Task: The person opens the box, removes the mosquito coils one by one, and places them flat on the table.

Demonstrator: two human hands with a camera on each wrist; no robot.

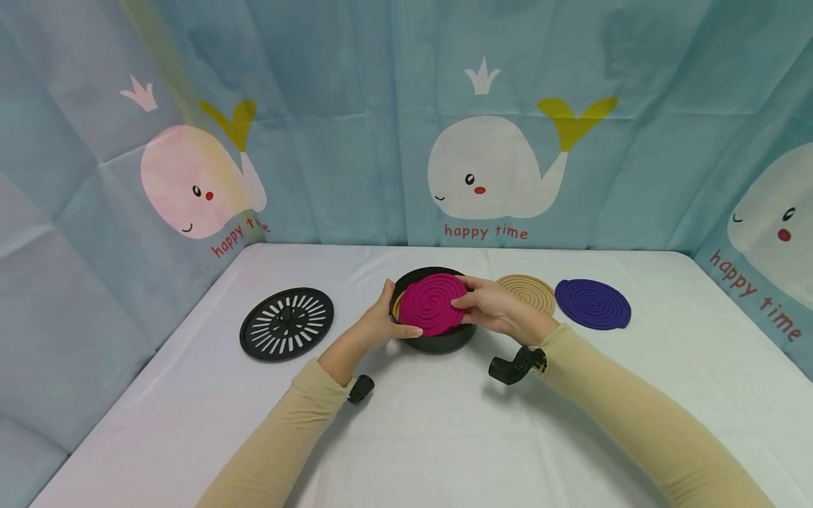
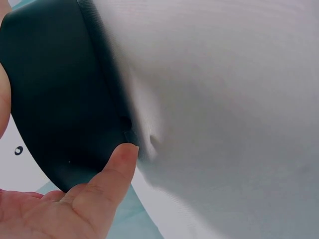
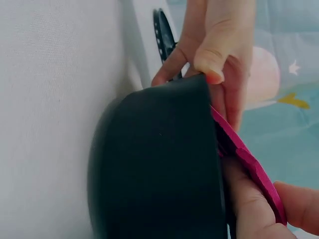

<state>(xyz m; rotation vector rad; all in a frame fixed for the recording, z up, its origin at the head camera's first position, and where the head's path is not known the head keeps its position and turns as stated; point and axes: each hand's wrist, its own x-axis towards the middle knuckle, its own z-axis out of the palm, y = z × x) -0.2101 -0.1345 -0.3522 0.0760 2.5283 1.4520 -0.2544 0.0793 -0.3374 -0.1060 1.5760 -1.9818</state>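
A black round holder (image 1: 438, 343) stands on the table in the head view, its side wall filling much of both wrist views. My left hand (image 1: 377, 321) grips its left side, with the thumb at the front rim. My right hand (image 1: 492, 305) pinches a magenta spiral coaster (image 1: 432, 305) by its right edge. This coaster lies tilted over the holder's mouth, and in the right wrist view its edge rises from the rim with fingers underneath. A sliver of a yellow coaster (image 1: 396, 306) shows inside the holder; the rest is hidden.
To the right lie a tan spiral coaster (image 1: 527, 293), partly behind my right hand, and a purple spiral coaster (image 1: 593, 304). A black slotted lid (image 1: 286, 346) with a central knob lies to the left. A whale-printed curtain (image 1: 343, 183) borders the white table (image 1: 406, 437).
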